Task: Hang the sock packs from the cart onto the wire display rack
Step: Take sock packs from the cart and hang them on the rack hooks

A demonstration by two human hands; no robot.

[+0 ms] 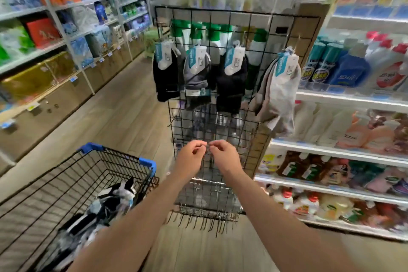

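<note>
A black wire display rack (220, 13) stands straight ahead. Several sock packs hang along its upper row: a black one (165, 75), a grey one (197, 73), a navy one (231, 79) and a light grey one (278, 93) at the right edge. My left hand (191, 159) and my right hand (225, 155) are side by side at the rack's middle grid. Their fingertips pinch a thin small piece, seemingly a metal hook (207, 143). Neither hand holds a sock pack. More sock packs (106, 207) lie in the cart (141, 161) at lower left.
Several bare hooks (205, 219) stick out along the rack's bottom edge. Shelves of detergent bottles (353, 68) stand close on the right. Shelves of boxed goods (44, 33) line the left of the wooden-floored aisle (123, 104). The cart has blue corner guards.
</note>
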